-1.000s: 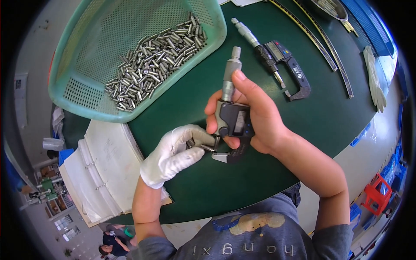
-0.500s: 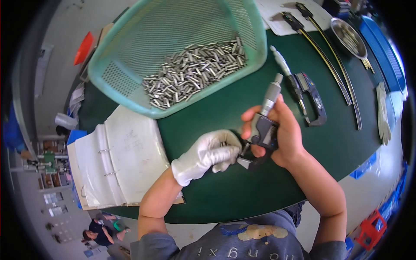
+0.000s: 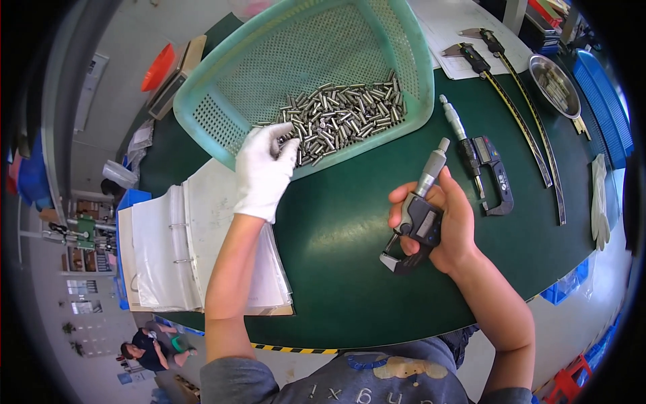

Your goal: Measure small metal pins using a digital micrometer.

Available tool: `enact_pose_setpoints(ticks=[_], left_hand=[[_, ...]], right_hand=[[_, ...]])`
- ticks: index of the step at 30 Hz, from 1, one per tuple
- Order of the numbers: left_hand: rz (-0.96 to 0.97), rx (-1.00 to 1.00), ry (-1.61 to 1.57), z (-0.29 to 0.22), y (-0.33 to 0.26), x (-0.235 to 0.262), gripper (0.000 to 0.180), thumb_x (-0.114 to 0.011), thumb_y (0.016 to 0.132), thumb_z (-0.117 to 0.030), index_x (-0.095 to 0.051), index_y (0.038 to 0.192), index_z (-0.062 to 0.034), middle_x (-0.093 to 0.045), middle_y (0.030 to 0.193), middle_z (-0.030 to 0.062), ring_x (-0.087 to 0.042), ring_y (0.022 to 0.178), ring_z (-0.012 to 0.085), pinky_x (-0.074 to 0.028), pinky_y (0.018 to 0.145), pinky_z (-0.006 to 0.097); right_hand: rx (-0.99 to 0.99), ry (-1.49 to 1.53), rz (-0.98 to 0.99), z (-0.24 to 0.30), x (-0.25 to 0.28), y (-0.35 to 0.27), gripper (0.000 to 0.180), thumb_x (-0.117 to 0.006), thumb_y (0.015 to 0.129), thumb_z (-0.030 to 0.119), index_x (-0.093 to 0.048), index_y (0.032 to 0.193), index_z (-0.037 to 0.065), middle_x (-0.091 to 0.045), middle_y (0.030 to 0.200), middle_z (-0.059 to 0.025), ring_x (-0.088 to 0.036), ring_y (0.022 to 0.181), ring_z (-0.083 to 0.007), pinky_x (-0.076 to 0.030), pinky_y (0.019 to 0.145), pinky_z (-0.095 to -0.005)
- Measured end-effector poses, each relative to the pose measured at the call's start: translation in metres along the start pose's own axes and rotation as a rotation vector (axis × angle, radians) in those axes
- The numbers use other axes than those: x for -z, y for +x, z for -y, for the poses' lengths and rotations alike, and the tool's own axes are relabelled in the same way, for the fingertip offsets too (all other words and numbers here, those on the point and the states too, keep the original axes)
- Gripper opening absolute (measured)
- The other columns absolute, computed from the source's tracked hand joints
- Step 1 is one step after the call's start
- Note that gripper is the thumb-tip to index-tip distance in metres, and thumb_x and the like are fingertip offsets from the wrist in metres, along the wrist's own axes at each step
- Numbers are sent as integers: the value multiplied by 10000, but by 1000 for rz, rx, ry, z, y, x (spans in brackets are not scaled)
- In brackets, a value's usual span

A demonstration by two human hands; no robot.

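Observation:
My left hand [image 3: 259, 170], in a white glove, reaches over the near rim of a green plastic basket [image 3: 202, 149]. Its fingers curl at the left end of a heap of short metal pins [image 3: 343, 121], with thumb and forefinger closing around some of them; how many is hidden. My bare right hand [image 3: 452, 219] grips a digital micrometer [image 3: 422, 219] above the table, thimble pointing up and away and frame toward me. Between the micrometer's jaws I see no pin. A second digital micrometer [image 3: 494, 172] lies just to the right.
An open ring binder [image 3: 222, 229] lies at the left of the green table [image 3: 336, 289]. Two calipers [image 3: 511, 108], a metal bowl [image 3: 553, 87], a blue tray [image 3: 602, 108] and a white glove [image 3: 599, 202] are on the right. A person [image 3: 151, 347] sits in the lower left background.
My left hand has moved from beside the micrometer's jaws up and left into the basket. The right hand still holds the micrometer, in nearly the same pose.

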State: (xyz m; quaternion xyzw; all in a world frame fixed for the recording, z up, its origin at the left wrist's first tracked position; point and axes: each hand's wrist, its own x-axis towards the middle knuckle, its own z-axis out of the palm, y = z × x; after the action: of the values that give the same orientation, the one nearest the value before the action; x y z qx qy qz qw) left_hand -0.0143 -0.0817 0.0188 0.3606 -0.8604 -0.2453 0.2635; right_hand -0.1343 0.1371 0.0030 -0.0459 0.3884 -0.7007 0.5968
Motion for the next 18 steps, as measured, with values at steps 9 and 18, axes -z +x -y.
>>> enact_pose_setpoints(ticks=[9, 18], left_hand=[[54, -147, 305, -4, 7, -10, 189, -665, 665, -76, -626, 848, -46, -447, 620, 28, -437, 531, 124, -396, 523, 252], [106, 7, 217, 0, 19, -6, 130, -619, 713, -126, -594, 800, -33, -529, 719, 40, -505, 596, 142, -431, 570, 267]], right_hand=[[-2, -16, 6, -2, 3, 0, 681, -131, 864, 532, -537, 898, -14, -566, 673, -120, -427, 399, -150, -373, 416, -252], [13, -34, 33, -2, 0, -1, 674, -145, 857, 542, -533, 895, -8, -567, 677, -112, -428, 406, -145, -368, 425, -251]])
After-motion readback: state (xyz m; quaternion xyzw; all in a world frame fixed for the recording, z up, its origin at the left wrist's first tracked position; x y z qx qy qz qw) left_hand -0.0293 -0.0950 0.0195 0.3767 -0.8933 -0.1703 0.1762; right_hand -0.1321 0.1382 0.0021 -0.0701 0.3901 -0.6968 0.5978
